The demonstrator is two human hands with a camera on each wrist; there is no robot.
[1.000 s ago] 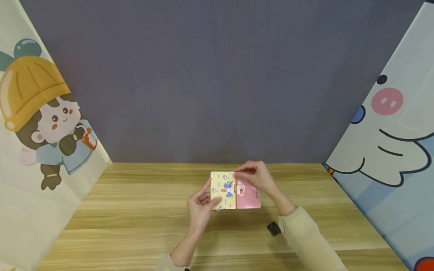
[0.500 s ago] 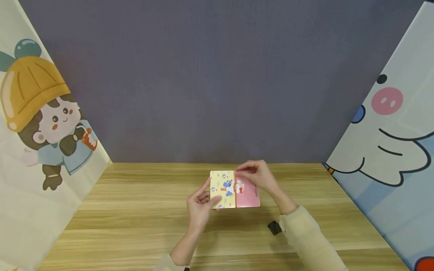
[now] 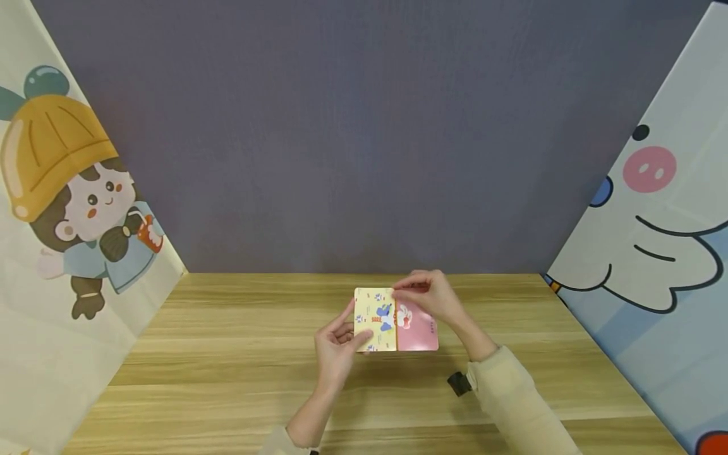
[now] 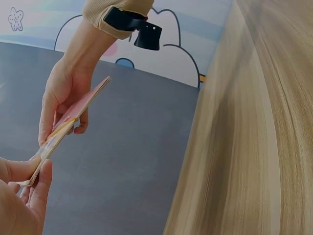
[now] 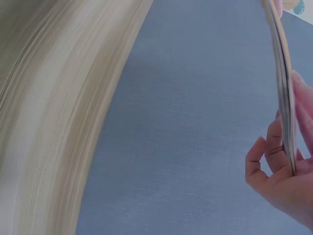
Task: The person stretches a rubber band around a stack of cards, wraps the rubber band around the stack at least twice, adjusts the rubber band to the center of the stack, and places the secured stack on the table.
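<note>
A small notebook (image 3: 418,335), yellow on its left part and pink on its right, with cartoon animals printed on it, is held above the table. My left hand (image 3: 335,347) grips its left end, thumb on the front and fingers behind. A thin orange elastic band (image 4: 63,128) runs across the cover where the two colours meet. At the top edge my right hand (image 3: 435,298) pinches this band between thumb and fingers. Its other fingers (image 5: 257,161) lie curled behind the notebook. The stacked page edges show in the right wrist view. Part of the pink cover is hidden by the right hand.
The wood-grain table (image 3: 239,360) lies below, with a dark grey wall (image 3: 364,139) behind. Cartoon-printed panels stand at the left (image 3: 34,328) and right (image 3: 671,341). A black wrist camera (image 3: 459,383) sits at the right cuff.
Both hands and the notebook shift slightly up, then slightly down and to the right. The grip of each hand looks the same throughout.
</note>
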